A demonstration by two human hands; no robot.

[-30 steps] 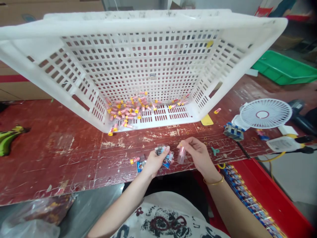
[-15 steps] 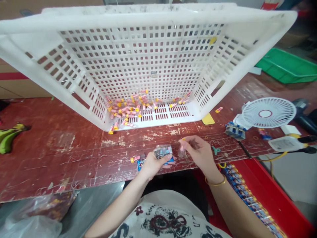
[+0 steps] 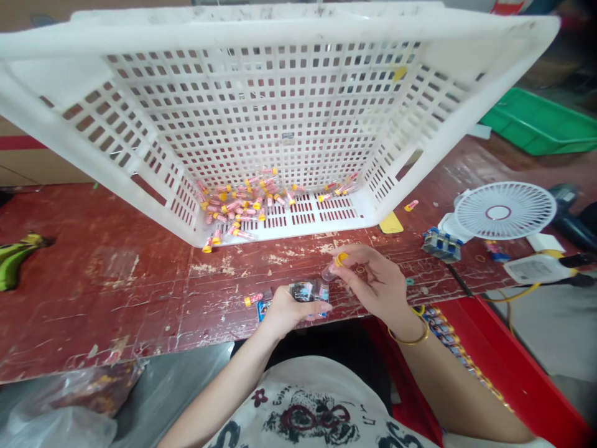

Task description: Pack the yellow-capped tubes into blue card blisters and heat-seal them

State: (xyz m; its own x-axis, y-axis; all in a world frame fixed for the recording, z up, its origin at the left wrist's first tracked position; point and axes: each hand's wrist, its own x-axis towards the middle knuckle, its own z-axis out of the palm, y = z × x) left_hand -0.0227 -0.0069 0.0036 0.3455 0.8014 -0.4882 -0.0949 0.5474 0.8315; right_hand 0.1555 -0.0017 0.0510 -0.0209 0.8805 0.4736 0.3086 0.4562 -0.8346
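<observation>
My left hand [image 3: 285, 311] is closed round a small stack of printed cards [image 3: 305, 291] near the front edge of the worn red table [image 3: 116, 292]. My right hand [image 3: 375, 281] pinches a small clear tube with a yellow cap [image 3: 334, 266] just above and right of the cards, tilted toward them. One more pink tube [image 3: 253, 300] and a blue card [image 3: 263, 309] lie on the table left of my left hand. A pile of several pink, yellow-capped tubes [image 3: 242, 205] sits in the low corner of the tipped white crate [image 3: 289, 118].
The crate leans up on its side across the back of the table. At right are a white fan [image 3: 504, 211], a bundle of blue cards [image 3: 441, 244], a white device with yellow cable [image 3: 534, 269], a red tray [image 3: 504, 373] and a green tray [image 3: 541, 127]. Bananas [image 3: 16, 256] lie far left.
My right hand turned the clear tube so its yellow cap points up and brought it closer to the cards. My left hand lowered the card stack slightly.
</observation>
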